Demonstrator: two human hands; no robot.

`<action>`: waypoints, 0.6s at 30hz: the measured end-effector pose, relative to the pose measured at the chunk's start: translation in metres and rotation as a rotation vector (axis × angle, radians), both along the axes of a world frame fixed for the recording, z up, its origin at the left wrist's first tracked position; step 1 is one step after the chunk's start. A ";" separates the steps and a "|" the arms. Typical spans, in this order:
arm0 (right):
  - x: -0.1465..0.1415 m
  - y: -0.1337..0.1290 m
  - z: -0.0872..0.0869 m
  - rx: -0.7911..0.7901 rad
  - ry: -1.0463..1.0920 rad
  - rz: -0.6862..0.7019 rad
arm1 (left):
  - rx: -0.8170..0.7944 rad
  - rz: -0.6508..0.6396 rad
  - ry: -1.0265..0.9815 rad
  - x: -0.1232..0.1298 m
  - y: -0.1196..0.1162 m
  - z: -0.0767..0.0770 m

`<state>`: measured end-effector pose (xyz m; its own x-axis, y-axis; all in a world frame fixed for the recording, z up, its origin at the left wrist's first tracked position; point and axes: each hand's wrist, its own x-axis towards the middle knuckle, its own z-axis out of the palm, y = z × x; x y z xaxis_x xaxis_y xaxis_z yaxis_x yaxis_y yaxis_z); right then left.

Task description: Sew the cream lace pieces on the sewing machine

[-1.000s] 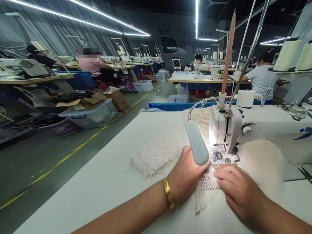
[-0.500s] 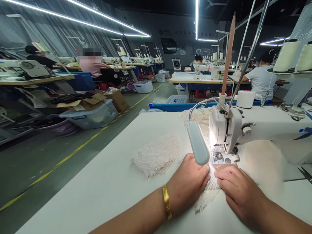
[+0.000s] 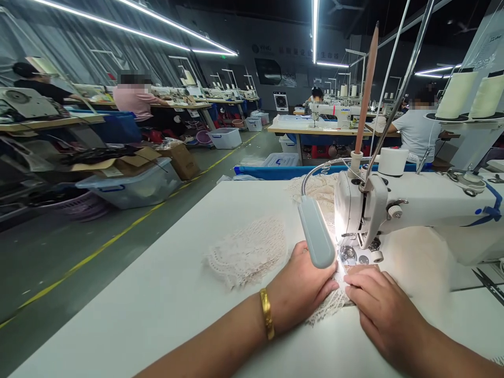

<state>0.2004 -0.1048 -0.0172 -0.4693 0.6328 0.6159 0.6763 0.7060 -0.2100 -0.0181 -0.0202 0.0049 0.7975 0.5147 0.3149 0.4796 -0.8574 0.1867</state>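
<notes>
Cream lace fabric [image 3: 333, 307] lies on the white table below the needle area of a white sewing machine [image 3: 429, 202]. My left hand [image 3: 305, 286], with a gold bracelet at its wrist, rests on the lace, its fingers bent and partly hidden by a grey lamp head [image 3: 317, 231]. On the right of the lace my right hand [image 3: 384, 302] has its fingers together, pressing the fabric close to the presser foot. The thumb and fingertips of both hands are near each other. Folded lace pieces [image 3: 248, 252] lie left of my hands.
More lace [image 3: 315, 189] is heaped behind the lamp. Black scissors [image 3: 488, 283] lie at the right. Thread cones [image 3: 457, 94] stand at upper right. Beyond the table are a blue cloth trough [image 3: 268, 172], plastic bins [image 3: 134, 184], and several people at other machines.
The lace tail below my hands has shifted up toward the machine and shows less. My hands keep nearly the same place on it. The whole view has moved slightly.
</notes>
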 end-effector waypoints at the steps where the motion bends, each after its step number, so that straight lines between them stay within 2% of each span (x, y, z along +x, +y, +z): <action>1: 0.000 -0.001 -0.001 -0.001 -0.007 -0.005 | -0.001 -0.010 -0.001 0.000 0.002 0.000; 8: 0.000 -0.003 -0.004 -0.067 -0.024 -0.073 | -0.009 -0.041 0.011 -0.002 0.009 -0.001; 18: 0.000 -0.003 -0.006 -0.096 -0.048 -0.093 | 0.018 -0.077 0.015 -0.003 0.021 -0.004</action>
